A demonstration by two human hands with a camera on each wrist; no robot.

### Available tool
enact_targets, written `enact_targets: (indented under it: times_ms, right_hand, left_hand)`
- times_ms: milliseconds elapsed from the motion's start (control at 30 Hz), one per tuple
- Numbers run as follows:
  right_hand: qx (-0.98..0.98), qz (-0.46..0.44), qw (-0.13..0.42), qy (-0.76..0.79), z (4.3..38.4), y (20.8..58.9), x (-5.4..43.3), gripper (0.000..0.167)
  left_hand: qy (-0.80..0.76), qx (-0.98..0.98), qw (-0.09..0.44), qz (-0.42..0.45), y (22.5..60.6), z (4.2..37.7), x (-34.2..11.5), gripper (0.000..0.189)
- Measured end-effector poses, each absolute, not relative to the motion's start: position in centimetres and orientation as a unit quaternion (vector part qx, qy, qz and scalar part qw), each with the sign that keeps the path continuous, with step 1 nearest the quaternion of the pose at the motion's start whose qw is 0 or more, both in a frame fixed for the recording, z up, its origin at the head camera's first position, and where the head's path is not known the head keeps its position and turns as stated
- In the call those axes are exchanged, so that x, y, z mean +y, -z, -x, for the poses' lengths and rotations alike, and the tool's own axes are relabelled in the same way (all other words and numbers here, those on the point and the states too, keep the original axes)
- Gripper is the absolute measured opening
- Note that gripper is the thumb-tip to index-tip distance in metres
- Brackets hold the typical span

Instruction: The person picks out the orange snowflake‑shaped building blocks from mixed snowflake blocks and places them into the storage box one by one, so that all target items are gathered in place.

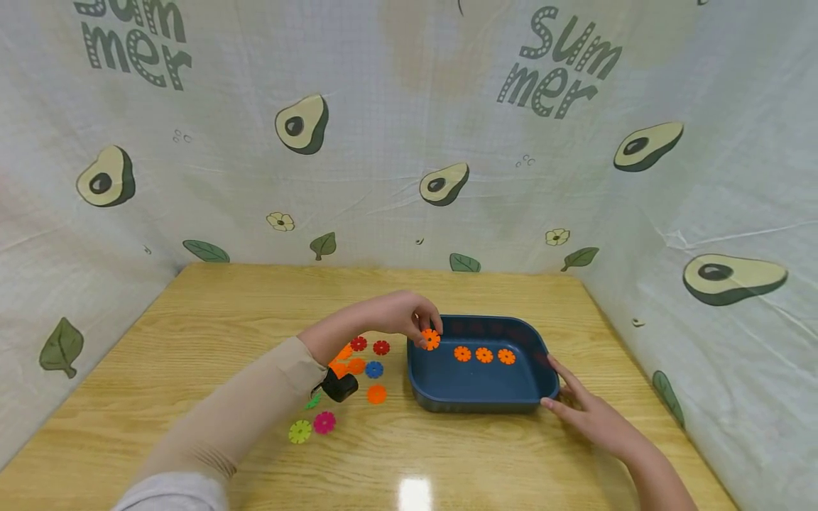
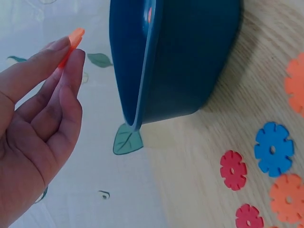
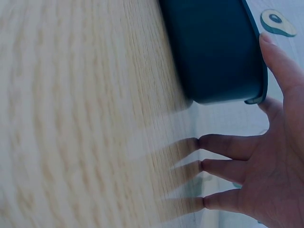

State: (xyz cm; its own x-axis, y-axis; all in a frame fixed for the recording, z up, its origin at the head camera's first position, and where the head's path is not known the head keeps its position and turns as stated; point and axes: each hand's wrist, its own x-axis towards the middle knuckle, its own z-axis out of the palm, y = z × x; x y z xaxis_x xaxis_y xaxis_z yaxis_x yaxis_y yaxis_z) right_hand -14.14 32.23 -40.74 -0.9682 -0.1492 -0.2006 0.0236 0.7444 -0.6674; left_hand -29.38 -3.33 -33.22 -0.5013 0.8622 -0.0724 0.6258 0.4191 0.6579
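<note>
Left hand [image 1: 405,314]: grasping an orange disc [image 1: 432,340] between thumb and fingers.
Held disc's place: above the tray's 9 o'clock end; in the left wrist view it is apart from the rim.
Held disc's facing: notched flat face toward the head camera; round, with no long axis of its own. Seen nearly edge-on from the left wrist, its outline slants from 7 to 1 o'clock.
Blue tray [image 1: 473,392]: upright on the table [image 1: 511,454], long axis from 9 to 3 o'clock.
Tray's contents: three orange discs [image 1: 483,355] in a row, also 9 to 3 o'clock.
Right hand [image 1: 591,422]: fingers spread, not clenched, thumb and forefinger touching the rim around 4 o'clock.
Loose discs: outside the tray, toward 8 and 9 o'clock, among them blue [image 1: 373,370], pink [image 1: 324,423] and yellow-green [image 1: 300,431].
</note>
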Motion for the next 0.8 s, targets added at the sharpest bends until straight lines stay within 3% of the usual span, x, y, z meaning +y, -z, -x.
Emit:
enact_targets:
  times_ms: [800]
  right_hand:
    - [0.927, 0.035, 0.112, 0.357, 14.2, 40.9, 32.4, 0.079]
  left_hand:
    - [-0.215, 0.81, 0.262, -0.479, 34.5, 32.9, 1.9, 0.019]
